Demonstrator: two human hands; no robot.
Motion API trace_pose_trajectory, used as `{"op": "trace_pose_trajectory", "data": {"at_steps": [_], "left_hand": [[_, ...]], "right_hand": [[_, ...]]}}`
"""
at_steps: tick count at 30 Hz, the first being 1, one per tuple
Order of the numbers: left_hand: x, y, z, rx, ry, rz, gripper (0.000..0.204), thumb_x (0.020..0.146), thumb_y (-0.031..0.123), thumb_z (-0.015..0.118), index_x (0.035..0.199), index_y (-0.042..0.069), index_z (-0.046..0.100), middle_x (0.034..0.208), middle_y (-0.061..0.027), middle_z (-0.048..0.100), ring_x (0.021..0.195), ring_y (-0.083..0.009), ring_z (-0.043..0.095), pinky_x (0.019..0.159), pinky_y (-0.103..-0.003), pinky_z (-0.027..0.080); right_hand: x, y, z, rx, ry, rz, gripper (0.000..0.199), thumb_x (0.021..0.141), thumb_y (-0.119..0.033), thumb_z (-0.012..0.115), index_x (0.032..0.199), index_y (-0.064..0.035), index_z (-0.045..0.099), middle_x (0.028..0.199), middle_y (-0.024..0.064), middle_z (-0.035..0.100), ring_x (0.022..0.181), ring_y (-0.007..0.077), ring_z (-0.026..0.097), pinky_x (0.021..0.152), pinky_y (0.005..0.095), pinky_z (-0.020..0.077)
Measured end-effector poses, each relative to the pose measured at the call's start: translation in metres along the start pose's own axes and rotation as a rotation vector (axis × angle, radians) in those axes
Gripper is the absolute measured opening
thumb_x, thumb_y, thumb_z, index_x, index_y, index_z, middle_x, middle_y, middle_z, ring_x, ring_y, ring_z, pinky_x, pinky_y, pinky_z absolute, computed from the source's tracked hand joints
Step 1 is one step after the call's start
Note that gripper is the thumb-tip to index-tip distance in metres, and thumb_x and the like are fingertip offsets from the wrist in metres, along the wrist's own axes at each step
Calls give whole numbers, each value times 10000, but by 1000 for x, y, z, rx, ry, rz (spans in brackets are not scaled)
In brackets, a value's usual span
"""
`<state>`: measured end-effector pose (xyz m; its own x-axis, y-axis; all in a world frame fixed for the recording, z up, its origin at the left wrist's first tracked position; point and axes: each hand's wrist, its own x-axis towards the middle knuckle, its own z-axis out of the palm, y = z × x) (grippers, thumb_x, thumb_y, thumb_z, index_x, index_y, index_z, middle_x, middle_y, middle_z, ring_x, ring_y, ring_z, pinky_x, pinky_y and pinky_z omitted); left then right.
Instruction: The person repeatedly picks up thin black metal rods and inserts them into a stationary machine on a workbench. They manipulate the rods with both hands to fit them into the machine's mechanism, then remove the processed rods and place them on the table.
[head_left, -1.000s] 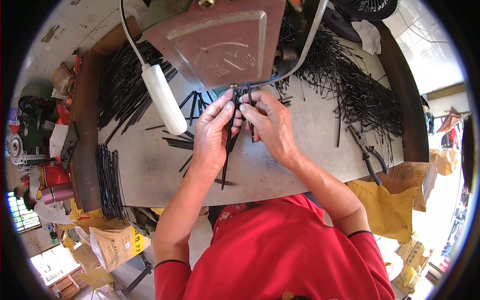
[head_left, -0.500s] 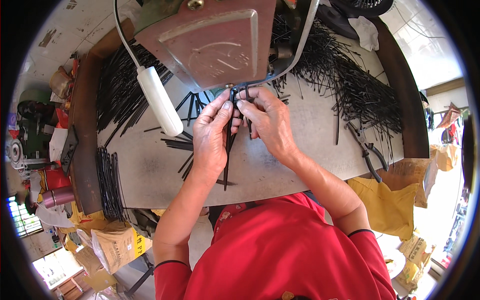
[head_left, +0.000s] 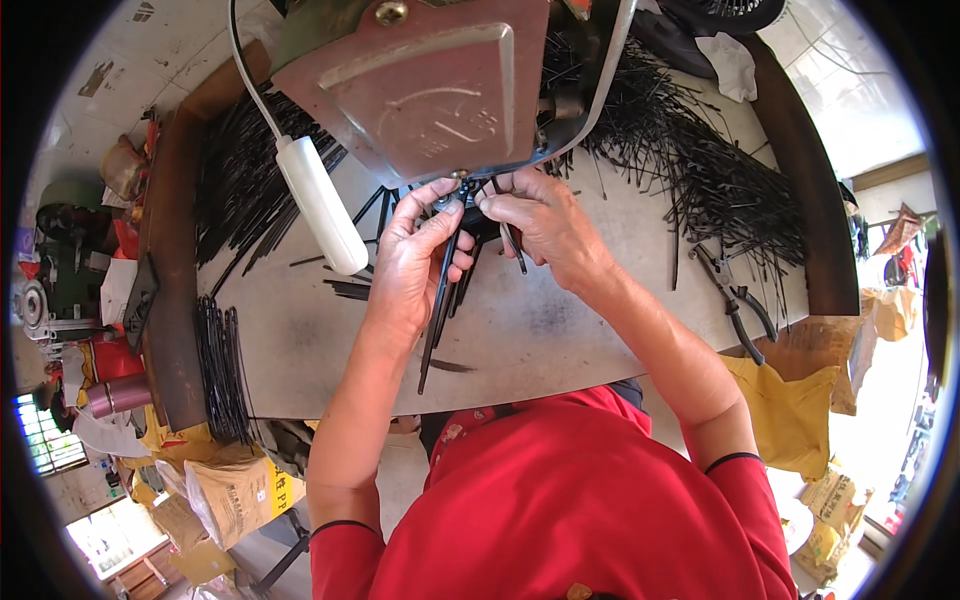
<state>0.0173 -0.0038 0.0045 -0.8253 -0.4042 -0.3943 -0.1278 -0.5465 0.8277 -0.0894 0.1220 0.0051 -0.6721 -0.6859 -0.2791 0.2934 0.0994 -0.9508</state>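
Black rods pinched at the lower edge of a reddish machine cover

Both hands meet close together under the machine cover (head_left: 410, 95), whose top runs out of view. The left hand (head_left: 412, 250) is narrowed to a pinch, thumb against fingers, on the upper part of a long black rod (head_left: 431, 325) that slants down toward the near side of the worktable (head_left: 570, 355). The right hand (head_left: 552, 230) is also closed, thumb and forefinger gripping a second black rod (head_left: 516, 252), which leans down to the right; its grip covers most of that piece. The upper ends of both rods crowd together at the cover's bottom edge, dark against dark, so whether they touch each other or the machine cannot be made out. More rods show behind the left fingers, partly covered by them.

On the left, a white tubular lamp (head_left: 322, 205) hangs from a cable and overlaps a heap of straight black rods (head_left: 250, 190); a tidier bundle (head_left: 220, 365) lies nearer the person. At the right, a tangled pile (head_left: 725, 200) of thin rods spreads out, its far end hidden behind the machine. Pliers (head_left: 738, 305) lie just beside it, jaws toward the pile. A fan (head_left: 735, 12) is cut off above.
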Motion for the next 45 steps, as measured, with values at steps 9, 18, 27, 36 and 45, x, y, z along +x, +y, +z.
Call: {"op": "trace_pose_trajectory", "data": {"at_steps": [9, 18, 27, 36, 45], "left_hand": [[-7, -4, 9, 47, 36, 59, 353, 890, 141, 614, 1190, 14, 478, 794, -66, 593, 645, -101, 568, 530, -209, 446], [-43, -22, 11, 107, 28, 53, 345, 900, 93, 593, 1195, -26, 457, 896, -72, 601, 784, -162, 645, 713, -302, 563], [-47, -27, 4, 329, 59, 164, 419, 844, 4, 639, 1229, -66, 490, 865, -82, 643, 736, -151, 650, 661, -248, 534], [-46, -37, 8, 590, 30, 338, 336, 885, 2, 574, 1218, -36, 549, 882, -69, 653, 735, -102, 616, 689, -240, 513], [-40, -23, -5, 273, -69, 120, 387, 858, 27, 632, 1223, -56, 533, 882, -92, 651, 751, -140, 641, 705, -247, 528]], "right_hand": [[-3, 2, -2, 161, -20, 39, 160, 837, -182, 598, 904, -38, 616, 630, 25, 550, 478, 80, 503, 365, 220, 312], [-14, 14, 4, 101, -97, -73, 340, 858, -133, 655, 1114, 55, 534, 755, 69, 614, 518, 79, 556, 436, 228, 433], [-23, 13, -3, 70, -61, -43, 347, 819, -127, 684, 1104, 29, 563, 725, 62, 611, 482, 73, 494, 414, 223, 383], [-23, 18, -4, -10, -36, -70, 366, 803, -175, 697, 1113, -16, 587, 693, 63, 615, 512, 61, 495, 384, 206, 345], [-32, 12, -8, 126, 3, -24, 355, 842, -118, 646, 1149, 37, 560, 717, 100, 614, 503, 69, 497, 375, 202, 328]]}}
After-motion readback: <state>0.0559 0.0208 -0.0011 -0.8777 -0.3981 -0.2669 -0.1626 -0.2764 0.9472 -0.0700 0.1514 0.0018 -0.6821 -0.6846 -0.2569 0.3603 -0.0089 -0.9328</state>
